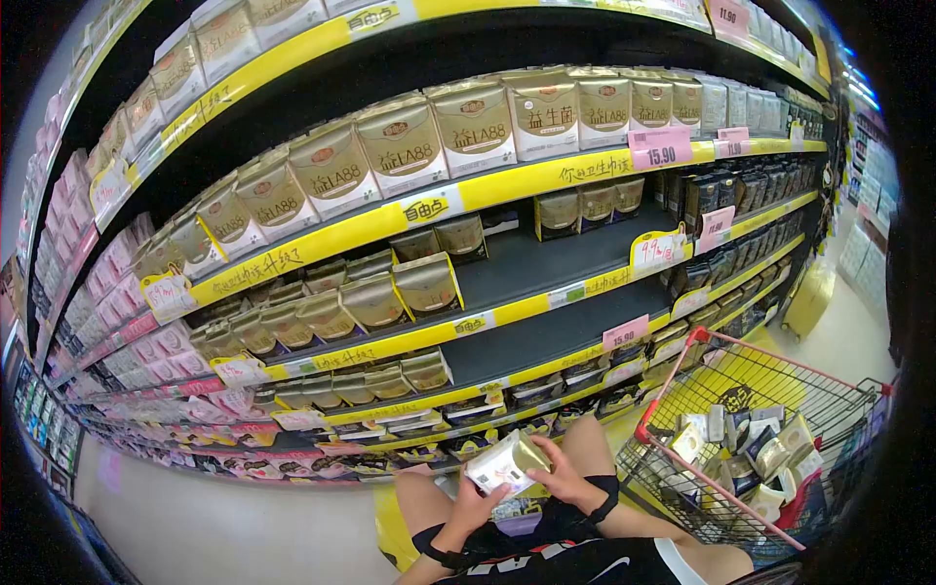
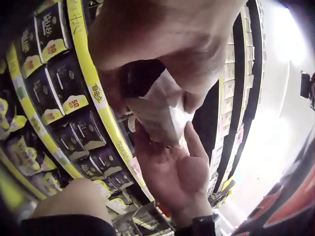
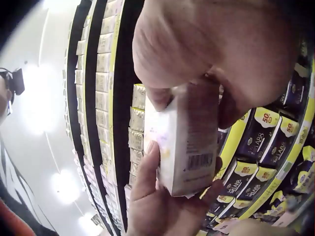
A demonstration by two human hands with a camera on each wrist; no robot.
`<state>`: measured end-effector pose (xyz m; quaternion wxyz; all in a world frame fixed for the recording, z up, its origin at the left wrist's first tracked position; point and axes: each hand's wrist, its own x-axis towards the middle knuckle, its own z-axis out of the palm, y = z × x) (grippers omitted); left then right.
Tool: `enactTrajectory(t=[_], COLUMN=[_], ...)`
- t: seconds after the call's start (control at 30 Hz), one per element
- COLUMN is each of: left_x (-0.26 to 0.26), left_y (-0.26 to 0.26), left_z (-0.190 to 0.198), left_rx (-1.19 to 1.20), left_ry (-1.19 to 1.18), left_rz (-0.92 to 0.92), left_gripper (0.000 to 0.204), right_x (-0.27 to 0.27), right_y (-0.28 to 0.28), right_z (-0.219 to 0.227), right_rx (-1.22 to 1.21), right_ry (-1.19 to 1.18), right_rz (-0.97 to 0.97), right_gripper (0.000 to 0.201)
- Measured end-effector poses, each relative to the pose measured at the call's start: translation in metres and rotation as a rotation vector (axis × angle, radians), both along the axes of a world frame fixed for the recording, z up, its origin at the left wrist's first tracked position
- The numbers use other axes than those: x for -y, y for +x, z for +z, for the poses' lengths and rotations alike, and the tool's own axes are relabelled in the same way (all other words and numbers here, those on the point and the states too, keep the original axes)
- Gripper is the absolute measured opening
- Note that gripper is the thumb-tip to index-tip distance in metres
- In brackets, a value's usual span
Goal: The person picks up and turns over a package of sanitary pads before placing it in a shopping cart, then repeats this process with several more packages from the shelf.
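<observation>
Both hands hold one white and gold pack of sanitary pads (image 1: 505, 468) over the lap of the seated person. My left hand (image 1: 473, 509) grips its left end, and my right hand (image 1: 564, 480) grips the right end. In the right wrist view a barcode shows on a white side of the pack (image 3: 184, 142); the left hand's (image 3: 167, 206) thumb and fingers span its lower end. Seen from the left wrist, the right hand (image 2: 172, 172) has thumb and fingers on opposite sides of the pack (image 2: 162, 110).
A shopping cart (image 1: 697, 336) on the right holds several loose packs (image 1: 770, 453). Ahead, curved in the view, stand shelves with yellow edges (image 1: 507, 188) carrying rows of gold packs (image 1: 400, 151). Bare dark stretches show on the middle shelves (image 1: 565, 258). Pink packs (image 1: 166, 356) line the left.
</observation>
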<state>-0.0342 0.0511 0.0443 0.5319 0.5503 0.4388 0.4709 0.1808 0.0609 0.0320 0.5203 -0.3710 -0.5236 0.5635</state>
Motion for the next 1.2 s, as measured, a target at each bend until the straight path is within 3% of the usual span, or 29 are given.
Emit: enactTrajectory(t=[0.1,0.13,0.23,0.27,0.37,0.5,0.63,0.7,0.83,1.03,1.1,1.2], left_x=[0.004,0.004,0.005,0.008,0.018,0.026,0.022,0.016,0.009,0.014,0.017,0.02], left_y=[0.0,-0.001,-0.002,-0.002,0.002,0.007,0.011,0.003,-0.002,0.001,0.001,-0.003], left_z=[0.002,0.002,0.015,0.032,0.053,0.053,0.057,0.03,0.0,0.024,0.023,0.023], left_rx=[-0.111,-0.167,-0.383,-0.465,-0.617,-0.562,-0.453,-0.425,-0.035,-0.11,0.042,0.089], left_ry=[0.122,0.178,0.454,0.54,0.664,0.6,0.451,0.366,0.091,0.191,0.113,0.057], left_rz=[0.092,0.14,0.249,0.245,0.208,0.117,0.082,0.066,-0.051,-0.101,-0.163,-0.217], left_gripper=[0.076,0.075,0.063,0.061,0.06,0.065,0.076,0.088,0.087,0.089,0.095,0.095], right_x=[-0.001,-0.002,-0.007,-0.002,0.002,-0.004,-0.008,-0.006,-0.003,0.002,0.0,0.002], right_y=[-0.003,-0.002,0.002,0.004,0.0,-0.001,0.005,0.003,0.008,0.006,0.006,0.006], right_z=[-0.003,-0.001,-0.007,0.012,0.001,0.0,-0.005,0.012,0.029,0.049,0.047,0.046], right_rx=[0.008,0.086,0.078,-0.023,-0.523,-0.478,-0.151,-0.216,-0.14,-0.065,-0.081,-0.153], right_ry=[0.019,0.157,0.043,-0.159,-0.43,-0.421,-0.223,-0.217,-0.121,0.074,0.107,0.071], right_rz=[0.059,-0.002,0.146,0.217,0.261,0.21,0.067,0.035,0.043,-0.018,-0.023,-0.021], right_gripper=[0.061,0.06,0.058,0.055,0.053,0.052,0.048,0.049,0.048,0.047,0.047,0.047])
